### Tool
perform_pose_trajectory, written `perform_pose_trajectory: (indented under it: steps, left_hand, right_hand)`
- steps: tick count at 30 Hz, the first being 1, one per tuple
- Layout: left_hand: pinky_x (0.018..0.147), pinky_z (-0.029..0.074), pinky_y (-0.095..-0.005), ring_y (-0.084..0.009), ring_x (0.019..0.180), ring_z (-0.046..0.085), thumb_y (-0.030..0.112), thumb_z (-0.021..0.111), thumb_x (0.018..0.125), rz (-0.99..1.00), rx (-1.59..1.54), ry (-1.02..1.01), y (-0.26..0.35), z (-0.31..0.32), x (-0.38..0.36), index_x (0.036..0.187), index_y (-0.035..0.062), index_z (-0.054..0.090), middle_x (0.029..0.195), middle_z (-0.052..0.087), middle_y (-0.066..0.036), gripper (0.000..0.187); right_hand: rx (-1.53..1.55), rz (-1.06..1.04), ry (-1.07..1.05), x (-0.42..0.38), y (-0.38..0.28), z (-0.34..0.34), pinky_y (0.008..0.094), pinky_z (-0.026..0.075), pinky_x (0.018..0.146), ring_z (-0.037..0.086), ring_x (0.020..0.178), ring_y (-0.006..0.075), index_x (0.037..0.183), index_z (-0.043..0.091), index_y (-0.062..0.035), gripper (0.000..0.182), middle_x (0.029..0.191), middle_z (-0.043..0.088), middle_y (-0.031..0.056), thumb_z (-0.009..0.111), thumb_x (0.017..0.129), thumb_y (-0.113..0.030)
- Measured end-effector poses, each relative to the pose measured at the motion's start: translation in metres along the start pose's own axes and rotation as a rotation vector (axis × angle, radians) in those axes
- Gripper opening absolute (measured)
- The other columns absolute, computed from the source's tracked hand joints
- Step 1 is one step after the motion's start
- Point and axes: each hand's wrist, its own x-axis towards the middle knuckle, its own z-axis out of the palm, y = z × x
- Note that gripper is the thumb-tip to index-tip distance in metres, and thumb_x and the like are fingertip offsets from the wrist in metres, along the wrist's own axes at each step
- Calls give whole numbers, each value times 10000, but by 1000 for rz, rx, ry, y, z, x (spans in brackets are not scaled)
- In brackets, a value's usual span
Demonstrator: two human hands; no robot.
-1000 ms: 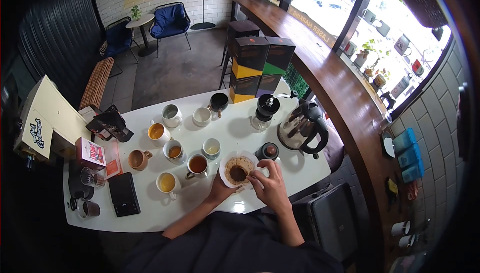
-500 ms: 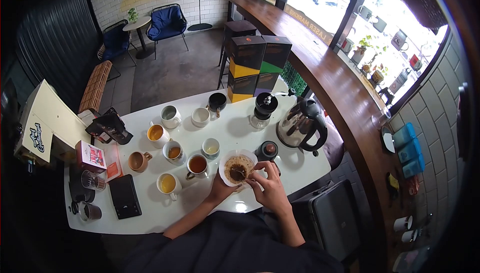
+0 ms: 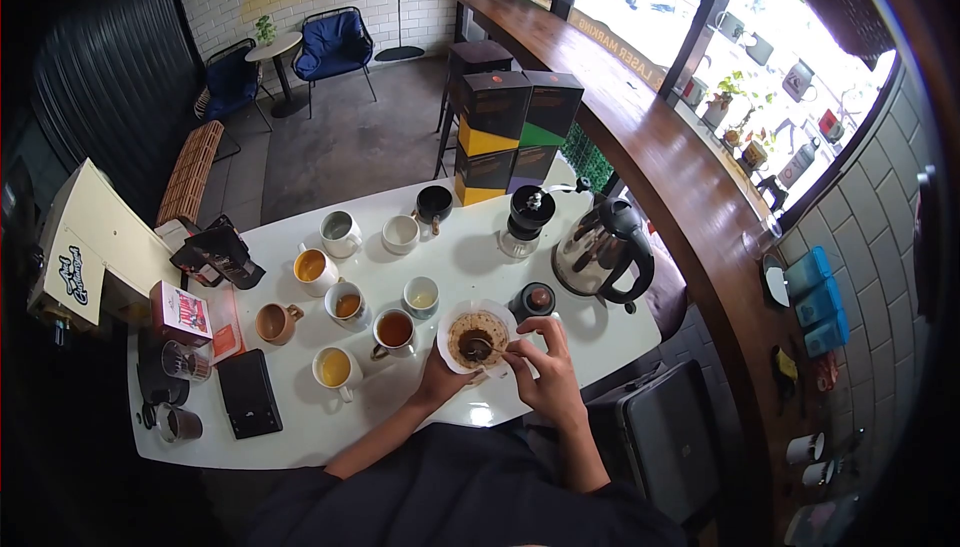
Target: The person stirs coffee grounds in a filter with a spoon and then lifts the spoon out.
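A white paper filter (image 3: pixel 450 335) with dark wet coffee grounds (image 3: pixel 474 346) in it is tilted toward me near the table's front edge. My left hand (image 3: pixel 440 379) is closed around its lower left side; whatever supports the paper underneath is mostly hidden. Between the pinched fingers of my right hand (image 3: pixel 550 377) is a thin spoon (image 3: pixel 498 350), its tip down in the grounds. Left of the filter stands a mug of reddish-brown drink (image 3: pixel 394 329). Just behind it is a small cup of pale liquid (image 3: pixel 421 297), and a dark round container (image 3: pixel 537 301) sits to the right.
Several more mugs, one brown (image 3: pixel 277 324) and one with yellow drink (image 3: pixel 333 368), occupy the white table's left half. A hand grinder (image 3: pixel 528 215) and a steel kettle (image 3: pixel 598 249) stand behind right. A black scale (image 3: pixel 250 395) lies left. Stacked boxes (image 3: pixel 495 107) rise beyond the table.
My right hand has shifted slightly to the right and its fingers have turned, moving the spoon within the grounds. The left hand and filter stay almost in place.
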Motion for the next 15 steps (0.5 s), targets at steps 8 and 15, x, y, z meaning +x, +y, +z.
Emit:
perform_pose_trajectory:
  steps: [8, 15]
  left_hand:
    - [1149, 473, -390, -260, 1357, 569, -30, 823, 777, -8, 38, -27, 12, 0, 1, 1508, 27, 416, 1437, 576, -128, 839]
    - [1171, 456, -390, -256, 1378, 552, -38, 812, 783, -27, 40, -62, 19, 0, 2, 1528, 30, 390, 1460, 558, -131, 858]
  right_hand:
    - [8, 13, -77, 1, 6, 8, 457, 478, 990, 578, 1129, 349, 952, 716, -40, 124, 1158, 592, 122, 771, 840, -42]
    - [-34, 18, -107, 5, 17, 13, 481, 468, 998, 565, 1146, 358, 955, 712, -52, 126, 1156, 588, 117, 771, 845, -69]
